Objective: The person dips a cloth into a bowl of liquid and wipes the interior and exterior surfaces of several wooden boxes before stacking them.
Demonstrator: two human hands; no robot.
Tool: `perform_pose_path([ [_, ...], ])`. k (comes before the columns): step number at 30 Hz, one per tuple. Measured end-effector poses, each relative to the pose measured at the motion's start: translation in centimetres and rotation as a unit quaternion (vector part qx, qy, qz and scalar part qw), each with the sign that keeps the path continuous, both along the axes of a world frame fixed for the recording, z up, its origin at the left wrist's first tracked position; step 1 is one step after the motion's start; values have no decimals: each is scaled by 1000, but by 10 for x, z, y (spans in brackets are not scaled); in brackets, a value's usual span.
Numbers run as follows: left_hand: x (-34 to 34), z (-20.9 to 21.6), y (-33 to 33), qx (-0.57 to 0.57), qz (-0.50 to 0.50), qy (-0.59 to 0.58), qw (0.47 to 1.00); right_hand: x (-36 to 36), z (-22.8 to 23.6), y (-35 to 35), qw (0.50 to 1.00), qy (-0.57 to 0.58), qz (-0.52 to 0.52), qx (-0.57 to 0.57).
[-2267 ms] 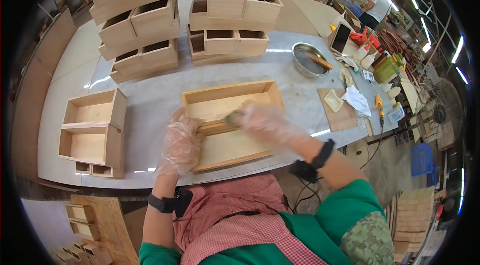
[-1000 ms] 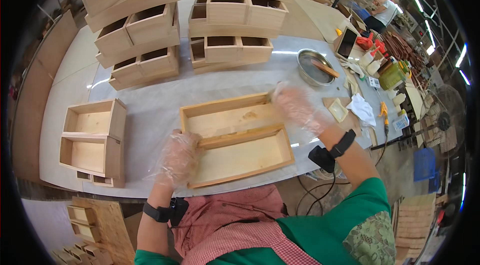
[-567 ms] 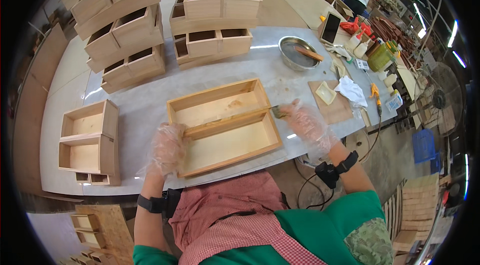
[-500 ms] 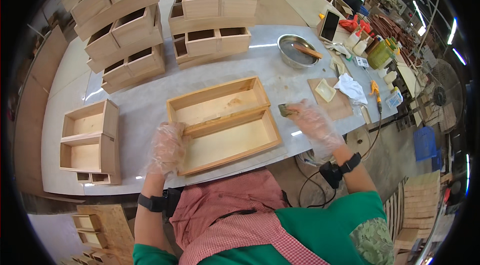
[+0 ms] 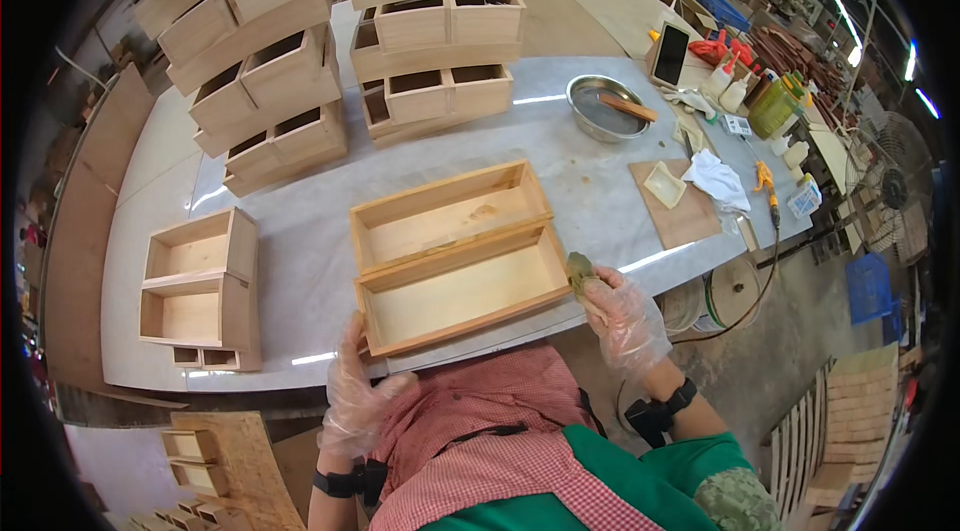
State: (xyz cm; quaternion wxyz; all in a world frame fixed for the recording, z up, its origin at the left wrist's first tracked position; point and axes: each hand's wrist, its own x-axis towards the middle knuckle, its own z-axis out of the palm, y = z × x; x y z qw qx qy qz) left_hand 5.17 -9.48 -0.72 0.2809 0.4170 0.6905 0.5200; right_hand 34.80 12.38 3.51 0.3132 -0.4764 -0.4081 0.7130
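Note:
A two-compartment open wooden box (image 5: 455, 251) lies on the grey table (image 5: 590, 186) in front of me. My right hand (image 5: 622, 316), in a clear plastic glove, holds a small brownish-green pad (image 5: 579, 272) against the box's right end. My left hand (image 5: 355, 401), also gloved, sits at the table's near edge by the box's front left corner; whether it touches the box is hidden.
Stacks of wooden drawer boxes (image 5: 290, 81) fill the table's far side; another box unit (image 5: 195, 286) stands at the left. A metal bowl with a stick (image 5: 605, 111), a small board with a pale tray (image 5: 675, 193), a white cloth, bottles and a phone lie right.
My right hand came off the box's inside, swung out to the right, then returned to the box's right end with the pad. My left hand slid to the near edge.

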Motion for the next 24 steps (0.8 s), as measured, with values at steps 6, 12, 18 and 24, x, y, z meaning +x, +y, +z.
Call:
perform_pose_path([
  [6, -17, 12, 6, -76, -78, 358, 928, -2, 3, -3, 999, -6, 17, 39],
  [12, -10, 46, 12, -80, -83, 353, 928, 1, 18, 1, 1000, -1, -11, 20],
  [18, 2, 70, 8, -168, -61, 214, 960, 6, 26, 9, 994, 4, 20, 109],
  [24, -7, 45, 3, -109, -111, 404, 901, -9, 34, 60, 646, -312, 266, 644],
])
